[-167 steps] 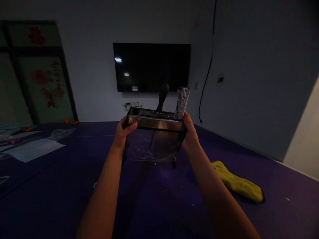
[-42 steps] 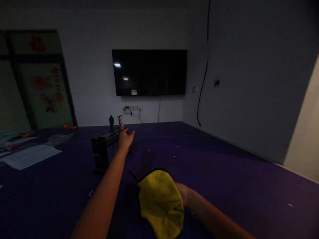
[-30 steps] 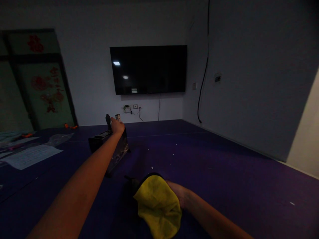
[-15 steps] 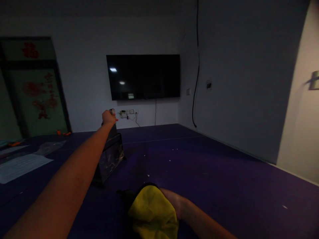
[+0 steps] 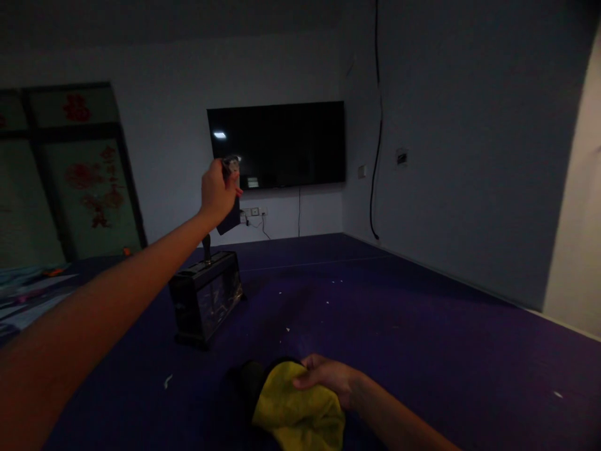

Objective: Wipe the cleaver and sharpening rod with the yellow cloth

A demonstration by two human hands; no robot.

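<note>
My left hand [image 5: 220, 193], arm stretched far forward, is closed around the handle of what looks like a cleaver [image 5: 229, 222]. Its silver handle end points up and its broad dark blade hangs below my fist. Underneath stands a black knife block [image 5: 218, 297] with a see-through side panel. One dark upright handle [image 5: 206, 248] sticks out of its top. Low in front of me, my right hand [image 5: 328, 379] grips a crumpled yellow cloth [image 5: 300, 407] with a dark edge, thumb on top. Some of its fingers are hidden behind the cloth.
The purple floor [image 5: 375, 326] is dotted with small white scraps. A black television [image 5: 282, 147] hangs on the far wall above sockets [image 5: 253, 212]. A black cable [image 5: 374, 188] dangles on the right. At left lie blurred papers [image 5: 32, 310] near a door [image 5: 89, 188] with red decorations.
My left hand has risen with the cleaver, lifting it clear of the knife block. My right thumb now shows on top of the cloth. The view has shifted slightly left.
</note>
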